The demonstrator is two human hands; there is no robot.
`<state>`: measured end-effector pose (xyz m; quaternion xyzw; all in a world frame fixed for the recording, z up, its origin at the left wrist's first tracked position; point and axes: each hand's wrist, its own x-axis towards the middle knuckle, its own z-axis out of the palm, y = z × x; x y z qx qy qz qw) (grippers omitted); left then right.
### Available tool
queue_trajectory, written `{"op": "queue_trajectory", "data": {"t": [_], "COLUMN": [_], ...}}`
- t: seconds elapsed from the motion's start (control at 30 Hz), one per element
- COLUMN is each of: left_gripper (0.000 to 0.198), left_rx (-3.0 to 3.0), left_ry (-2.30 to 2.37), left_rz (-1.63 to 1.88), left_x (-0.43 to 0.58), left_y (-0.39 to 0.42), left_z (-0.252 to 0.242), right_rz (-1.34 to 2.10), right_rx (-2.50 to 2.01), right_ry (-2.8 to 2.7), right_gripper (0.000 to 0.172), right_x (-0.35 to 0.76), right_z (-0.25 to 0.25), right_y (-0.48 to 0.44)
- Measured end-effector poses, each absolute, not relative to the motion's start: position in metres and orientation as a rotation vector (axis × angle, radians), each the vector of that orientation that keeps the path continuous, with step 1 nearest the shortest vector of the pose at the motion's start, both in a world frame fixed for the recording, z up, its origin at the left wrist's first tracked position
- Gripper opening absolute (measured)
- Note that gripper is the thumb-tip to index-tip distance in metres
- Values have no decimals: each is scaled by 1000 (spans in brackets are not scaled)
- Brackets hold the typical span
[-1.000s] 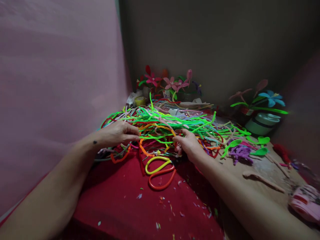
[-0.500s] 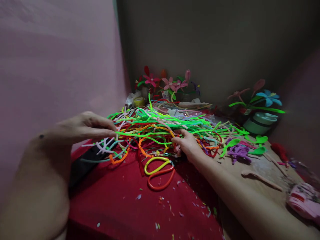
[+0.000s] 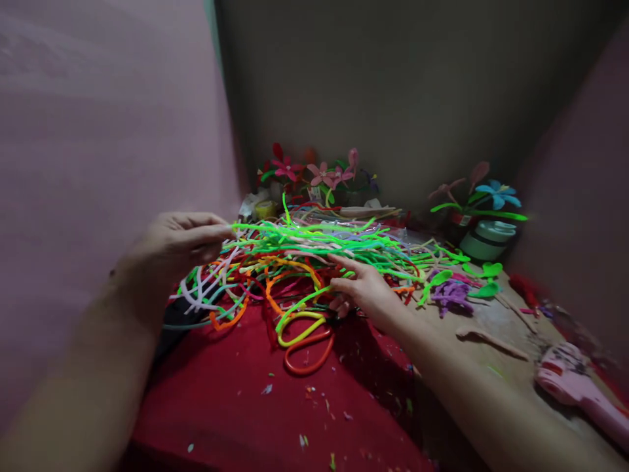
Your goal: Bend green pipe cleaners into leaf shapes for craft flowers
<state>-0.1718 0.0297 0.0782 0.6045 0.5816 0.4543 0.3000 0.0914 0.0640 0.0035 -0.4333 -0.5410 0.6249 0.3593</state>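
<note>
My left hand (image 3: 194, 236) pinches the tip of a bright green pipe cleaner (image 3: 253, 226) at the left of the pile. Another green pipe cleaner (image 3: 299, 303) curves from between the fingers of my right hand (image 3: 361, 288) and hangs down over the scissors. The index finger of that hand stretches over the front of the pile of coloured pipe cleaners (image 3: 314, 246), apart from the other fingers. Just below lie scissors with one yellow and one red-orange handle loop (image 3: 309, 370); their blades are hidden under the pile and the hand.
Pipe cleaner flowers (image 3: 322, 174) stand at the back, with a blue flower (image 3: 498, 195) near a pale green lidded container (image 3: 489, 239). At right lie a purple fuzzy bundle (image 3: 451, 293), green leaf shapes (image 3: 486, 270) and a pink tool (image 3: 565, 377). Scraps dot the red cloth (image 3: 236, 406).
My left hand has risen slightly with a green tip in its pinch. The right fingers have spread, and a green pipe cleaner now droops from them over the scissors. The view has shifted slightly.
</note>
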Motion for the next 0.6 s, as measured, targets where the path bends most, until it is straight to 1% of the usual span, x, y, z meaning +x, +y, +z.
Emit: {"op": "queue_trajectory", "data": {"t": [0.13, 0.23, 0.3, 0.43, 0.6], "left_gripper": [18, 20, 21, 21, 25], "left_rx": [1497, 1517, 1550, 1617, 1807], "left_ry": [1500, 1450, 1428, 1453, 1607], "left_rz": [1112, 1053, 1026, 1018, 718], "left_x": [-141, -128, -123, -115, -109], "left_y": [34, 33, 30, 19, 9], "left_z": [72, 69, 67, 68, 69], "right_rz": [1683, 1744, 1773, 1878, 1906], "right_rx": [-1122, -1120, -1097, -1032, -976], "right_ry": [-1302, -1231, -1207, -1221, -1155], "right_gripper": [43, 25, 19, 17, 25], "right_x": [114, 125, 129, 129, 128], "right_z": [6, -3, -10, -18, -19], "right_y": [51, 42, 36, 24, 19]}}
